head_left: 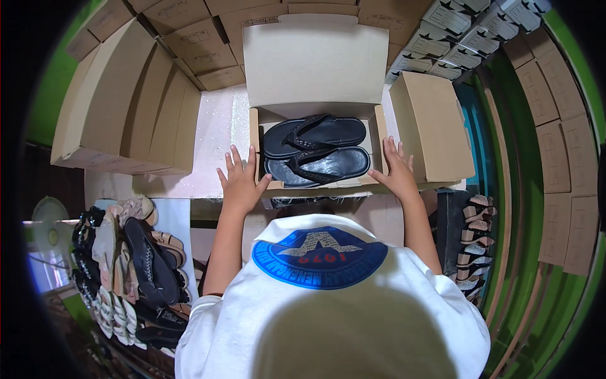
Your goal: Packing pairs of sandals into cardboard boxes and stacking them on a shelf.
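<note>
my left hand (241, 183): fingers spread, gripping nothing, by the open box (380, 126)'s near-left corner | my right hand (398, 172): likewise spread, ungripping, by its near-right corner | black sandals (346, 131): side by side inside, box midway along the surface (218, 126)'s near edge

Between your left hand (241, 177) and right hand (398, 172), the shoebox (380, 123) sits on the table (218, 126) with two sandals (344, 131) in it, its lid (315, 63) raised beyond your hands and stacked cartons (196, 54) behind that. A row of boxes (126, 107) stands left of your left hand, another box (435, 129) right of your right. Nearer you, shoes (151, 265) lie to the left.
</note>
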A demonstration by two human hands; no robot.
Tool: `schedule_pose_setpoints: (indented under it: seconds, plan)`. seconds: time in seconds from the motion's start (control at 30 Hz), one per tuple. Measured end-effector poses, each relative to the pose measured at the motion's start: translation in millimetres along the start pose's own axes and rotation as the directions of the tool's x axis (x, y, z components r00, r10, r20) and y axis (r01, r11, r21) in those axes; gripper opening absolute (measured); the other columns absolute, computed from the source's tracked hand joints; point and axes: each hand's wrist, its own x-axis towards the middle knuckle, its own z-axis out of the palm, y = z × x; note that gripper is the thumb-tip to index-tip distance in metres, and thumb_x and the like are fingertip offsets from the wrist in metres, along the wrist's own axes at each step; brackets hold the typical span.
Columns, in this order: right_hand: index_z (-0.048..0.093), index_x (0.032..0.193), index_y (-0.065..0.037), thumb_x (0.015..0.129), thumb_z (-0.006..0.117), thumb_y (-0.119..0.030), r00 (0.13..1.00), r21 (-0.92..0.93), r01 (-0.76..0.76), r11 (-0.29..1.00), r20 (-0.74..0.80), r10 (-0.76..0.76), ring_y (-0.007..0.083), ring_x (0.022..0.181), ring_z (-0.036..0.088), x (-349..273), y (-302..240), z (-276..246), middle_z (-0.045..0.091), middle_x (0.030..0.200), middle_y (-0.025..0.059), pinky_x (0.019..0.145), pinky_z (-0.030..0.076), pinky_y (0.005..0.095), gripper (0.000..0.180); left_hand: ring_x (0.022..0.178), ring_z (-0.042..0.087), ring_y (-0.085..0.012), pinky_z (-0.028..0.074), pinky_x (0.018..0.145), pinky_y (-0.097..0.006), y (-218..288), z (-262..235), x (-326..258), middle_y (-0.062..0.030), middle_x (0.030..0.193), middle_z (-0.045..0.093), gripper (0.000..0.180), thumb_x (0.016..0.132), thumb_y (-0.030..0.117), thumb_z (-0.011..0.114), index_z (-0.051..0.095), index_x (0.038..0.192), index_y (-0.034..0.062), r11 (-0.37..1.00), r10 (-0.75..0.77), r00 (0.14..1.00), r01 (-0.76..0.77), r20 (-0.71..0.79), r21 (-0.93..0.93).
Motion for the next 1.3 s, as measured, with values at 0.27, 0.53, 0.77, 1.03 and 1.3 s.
schedule_pose_setpoints:
  seconds: [0.27,0.53,0.77,1.03,1.3]
  plan:
    - [0.021,0.140,-0.016,0.074,0.060,-0.051,0.986,-0.158,0.067,0.985,-0.140,-0.089,0.0332,0.134,0.016,51.8,-35.2,-33.1,0.017,0.146,0.0116,0.104,0.008,0.0589,0.084,0.134,0.002,-0.0403,0.002,0.101,-0.063,11.3,-19.4,15.9,-0.0224,0.145,0.007,0.071,0.083,0.053,0.046,0.020,0.141,0.0222,0.993,0.065,0.997,-0.068,0.033,0.099]
    - [0.022,0.140,-0.015,0.077,0.059,-0.045,0.913,-0.120,0.064,0.991,-0.394,-0.106,0.0334,0.131,0.024,160.3,-87.5,-85.9,0.021,0.144,0.0148,0.103,0.019,0.0562,0.079,0.135,0.005,-0.0386,0.003,0.101,-0.061,33.8,-41.5,67.3,-0.0205,0.146,0.006,0.073,0.082,0.054,0.048,0.026,0.139,0.0150,0.990,0.138,0.973,-0.136,-0.185,0.021]
    - [0.012,0.140,-0.008,0.074,0.063,-0.035,0.881,0.300,0.007,0.954,-0.453,0.136,0.0368,0.120,0.041,213.3,-54.4,-89.0,0.036,0.133,0.0261,0.098,0.035,0.0421,0.088,0.134,0.015,-0.0369,0.006,0.102,-0.060,28.0,-78.7,155.9,-0.0214,0.143,0.018,0.080,0.082,0.053,0.048,0.016,0.141,0.0086,0.977,-0.020,0.935,-0.057,-0.353,-0.208]
    - [0.034,0.134,-0.013,0.078,0.061,-0.038,0.758,0.258,0.205,0.944,-0.652,0.014,0.0350,0.118,0.041,184.3,-51.8,-101.7,0.048,0.121,0.0203,0.099,0.030,0.0455,0.066,0.123,0.040,-0.0347,0.004,0.098,-0.067,25.2,-107.5,163.2,-0.0192,0.129,0.045,0.082,0.082,0.055,0.047,0.014,0.141,0.0088,0.915,-0.066,0.942,-0.074,-0.330,-0.395]
    - [0.068,0.087,-0.015,0.087,0.047,-0.041,0.711,-0.107,0.391,0.914,-0.595,-0.374,0.0303,0.114,0.046,135.2,-98.6,-147.1,0.061,0.103,0.0067,0.100,0.010,0.0633,0.034,0.123,0.039,-0.0337,-0.001,0.100,-0.063,24.6,-100.8,121.2,-0.0172,0.132,0.043,0.068,0.088,0.053,0.037,0.019,0.140,0.0133,0.878,-0.093,0.881,-0.147,-0.464,-0.456]
